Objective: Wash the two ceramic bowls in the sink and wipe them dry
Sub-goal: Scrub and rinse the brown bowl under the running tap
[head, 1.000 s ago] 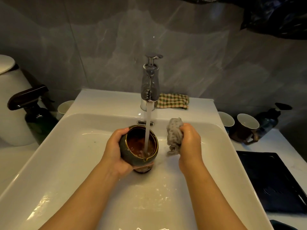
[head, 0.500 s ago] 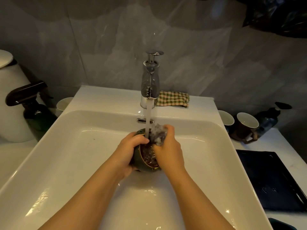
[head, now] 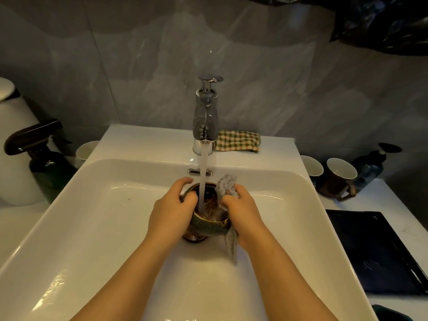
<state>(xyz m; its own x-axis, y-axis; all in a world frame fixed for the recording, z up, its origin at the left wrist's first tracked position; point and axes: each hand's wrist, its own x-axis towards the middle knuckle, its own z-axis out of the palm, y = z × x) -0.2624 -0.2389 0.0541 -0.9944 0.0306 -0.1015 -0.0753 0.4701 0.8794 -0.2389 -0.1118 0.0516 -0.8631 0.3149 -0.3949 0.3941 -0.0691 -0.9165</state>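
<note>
The left hand (head: 170, 213) is covering the bowl's (head: 206, 225) left wall, and the grey cloth (head: 225, 185) is hiding the tips of the right hand's (head: 245, 209) fingers (head: 228, 201). The picture's edges are cutting off the white container (head: 14, 158) at left and the dark tray (head: 375, 251) at right.

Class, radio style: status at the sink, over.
Left hand grips green bowl under running tap. Right hand presses grey cloth into bowl. Washing underway, nothing blocking.
</note>
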